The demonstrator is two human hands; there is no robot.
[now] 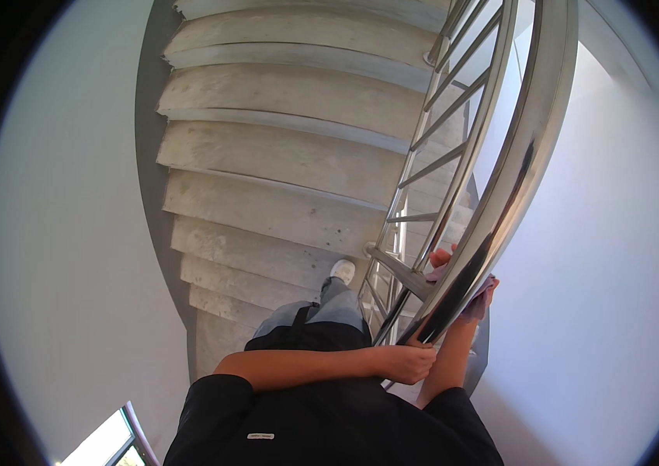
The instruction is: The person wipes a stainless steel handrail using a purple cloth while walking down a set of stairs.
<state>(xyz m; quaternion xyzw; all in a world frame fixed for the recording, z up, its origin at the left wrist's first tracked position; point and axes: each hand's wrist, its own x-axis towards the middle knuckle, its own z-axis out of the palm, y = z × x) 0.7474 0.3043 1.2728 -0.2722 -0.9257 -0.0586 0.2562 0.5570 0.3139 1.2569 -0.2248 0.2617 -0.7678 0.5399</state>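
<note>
A broad polished metal handrail (510, 192) curves down along the right side of a staircase. My left hand (408, 362) is crossed over in front of my body and closed on the near part of this rail. Farther along it, my right hand (491, 291) reaches around the rail's underside with a pinkish-purple cloth (476, 304). The cloth shows on both sides of the rail, and fingertips appear on its inner side. The rail hides most of the right palm and the middle of the cloth.
Worn concrete stairs (283, 140) fan out ahead and to the left, bordered by a grey wall band (152, 145). Thin metal balusters (449, 110) run beneath the handrail. One white shoe (343, 271) stands on a step. A window (111, 437) is at lower left.
</note>
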